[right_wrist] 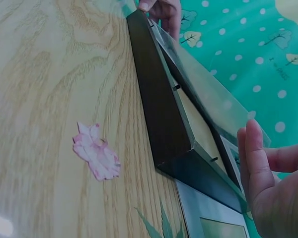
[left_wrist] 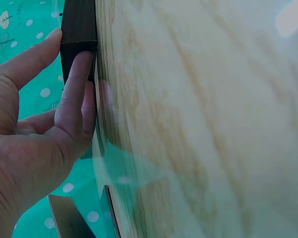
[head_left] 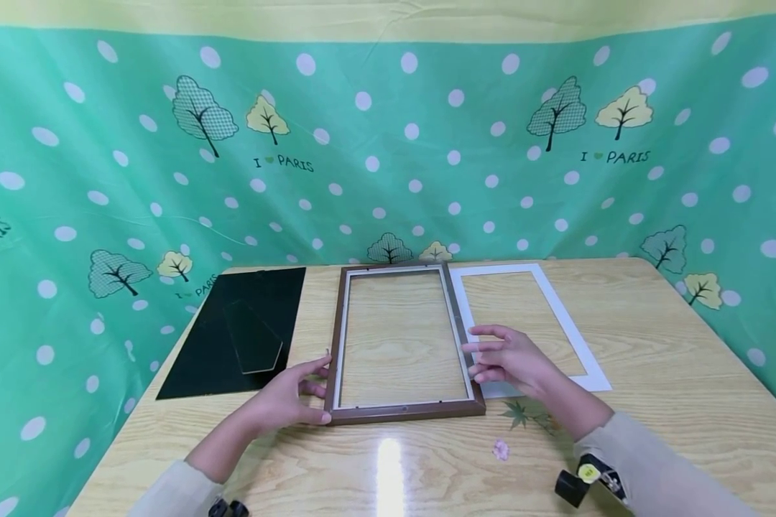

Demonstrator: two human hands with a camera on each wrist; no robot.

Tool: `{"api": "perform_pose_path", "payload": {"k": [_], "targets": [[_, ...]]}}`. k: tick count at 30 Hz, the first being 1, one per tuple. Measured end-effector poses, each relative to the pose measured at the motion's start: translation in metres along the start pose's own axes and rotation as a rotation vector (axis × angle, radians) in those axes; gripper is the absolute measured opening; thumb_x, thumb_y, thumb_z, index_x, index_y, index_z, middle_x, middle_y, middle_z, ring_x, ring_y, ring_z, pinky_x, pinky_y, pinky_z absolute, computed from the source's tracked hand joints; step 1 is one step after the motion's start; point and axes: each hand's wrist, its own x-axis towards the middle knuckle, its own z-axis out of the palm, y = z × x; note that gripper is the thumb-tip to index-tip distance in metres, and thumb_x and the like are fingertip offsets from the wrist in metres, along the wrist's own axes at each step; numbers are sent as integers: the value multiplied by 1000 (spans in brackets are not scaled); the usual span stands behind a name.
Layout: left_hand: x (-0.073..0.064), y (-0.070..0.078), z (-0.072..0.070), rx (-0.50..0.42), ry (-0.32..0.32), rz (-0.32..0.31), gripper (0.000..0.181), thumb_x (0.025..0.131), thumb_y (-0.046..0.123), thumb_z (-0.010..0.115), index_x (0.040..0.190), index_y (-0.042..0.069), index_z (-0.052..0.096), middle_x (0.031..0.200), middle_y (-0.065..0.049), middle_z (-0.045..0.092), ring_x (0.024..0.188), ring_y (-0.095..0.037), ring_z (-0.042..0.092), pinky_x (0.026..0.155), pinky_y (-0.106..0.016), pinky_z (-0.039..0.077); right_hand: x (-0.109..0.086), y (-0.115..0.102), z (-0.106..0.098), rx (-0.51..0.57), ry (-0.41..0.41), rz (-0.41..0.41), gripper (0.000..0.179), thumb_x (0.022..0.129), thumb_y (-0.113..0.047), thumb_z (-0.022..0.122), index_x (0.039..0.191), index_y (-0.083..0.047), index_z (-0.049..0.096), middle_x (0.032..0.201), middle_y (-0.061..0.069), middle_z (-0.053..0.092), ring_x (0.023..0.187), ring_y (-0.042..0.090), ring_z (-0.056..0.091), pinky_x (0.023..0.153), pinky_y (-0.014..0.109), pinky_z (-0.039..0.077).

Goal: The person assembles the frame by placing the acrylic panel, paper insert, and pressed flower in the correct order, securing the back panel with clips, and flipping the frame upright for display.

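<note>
A brown picture frame [head_left: 407, 411] lies back side up in the middle of the wooden table. My left hand [head_left: 289, 396] grips its near left corner, thumb at the corner and fingers along the left rail. In the right wrist view a clear sheet [right_wrist: 208, 84] slants above the frame; the head view barely shows it. Beside the frame's right rail is my right hand [head_left: 509, 359], its fingers loosely extended. Its fingertips [right_wrist: 253, 130] come close to the clear sheet's edge; whether they touch it I cannot tell.
A black backing board [head_left: 200, 352] with a stand flap lies at the left. A white mat [head_left: 565, 319] lies at the right, partly beneath the frame. Nearer me are a green leaf [head_left: 516, 413] and a pink pressed flower [head_left: 501, 450]. A green dotted curtain [head_left: 414, 194] hangs behind the table.
</note>
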Motion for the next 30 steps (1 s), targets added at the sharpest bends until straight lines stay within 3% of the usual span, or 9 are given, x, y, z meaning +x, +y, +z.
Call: {"api": "perform_pose_path", "payload": {"k": [12, 30], "targets": [[-1, 1, 0, 5, 5, -10, 96, 71, 10, 87, 152, 10, 35, 136, -12, 51, 106, -23, 59, 78, -29, 54, -5, -2, -2, 18, -8, -11, 57, 96, 8, 50, 147, 6, 25, 130, 27, 57, 75, 20, 70, 67, 29, 58], [1, 0, 1, 23, 15, -10, 96, 71, 10, 88, 152, 10, 36, 135, -11, 52, 105, -22, 59, 79, -29, 53, 2, -4, 5, 17, 7, -9, 58, 94, 9, 53, 147, 5, 29, 135, 28, 52, 73, 17, 68, 65, 27, 58]]}}
